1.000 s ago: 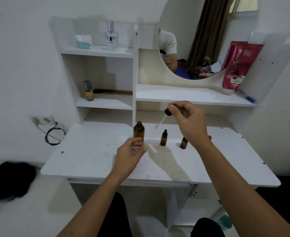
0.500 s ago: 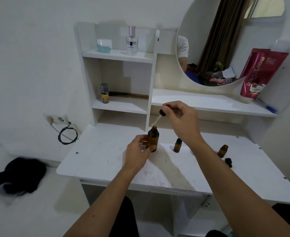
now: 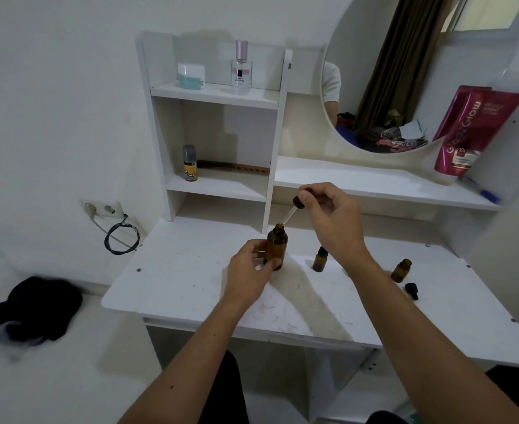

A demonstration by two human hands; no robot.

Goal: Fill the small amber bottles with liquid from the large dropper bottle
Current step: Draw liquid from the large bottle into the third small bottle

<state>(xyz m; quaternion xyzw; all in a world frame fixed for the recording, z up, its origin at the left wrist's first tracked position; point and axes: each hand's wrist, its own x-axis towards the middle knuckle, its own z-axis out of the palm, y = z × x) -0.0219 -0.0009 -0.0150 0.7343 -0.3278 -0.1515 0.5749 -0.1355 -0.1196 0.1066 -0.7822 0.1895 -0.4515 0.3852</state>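
The large amber bottle (image 3: 276, 246) stands upright on the white desk (image 3: 190, 280), and my left hand (image 3: 249, 270) grips its lower body. My right hand (image 3: 331, 218) pinches the black bulb of the glass dropper (image 3: 291, 211); the pipette slants down-left with its tip at the large bottle's open mouth. A small amber bottle with a black cap (image 3: 320, 259) stands just right of the large one. Farther right another small amber bottle (image 3: 401, 270) stands uncapped, with its loose black cap (image 3: 411, 290) lying beside it.
White shelves behind the desk hold a perfume bottle (image 3: 241, 68), a jar (image 3: 191, 75), a small spray can (image 3: 189, 163) and a comb (image 3: 233, 167). A round mirror (image 3: 405, 71) and a red pouch (image 3: 472, 130) are at the right. A black cable (image 3: 120, 238) hangs at the left wall.
My left hand has taken hold of the large bottle. My right hand brought the dropper left and down until its tip reached the bottle's mouth. The view has shifted left.
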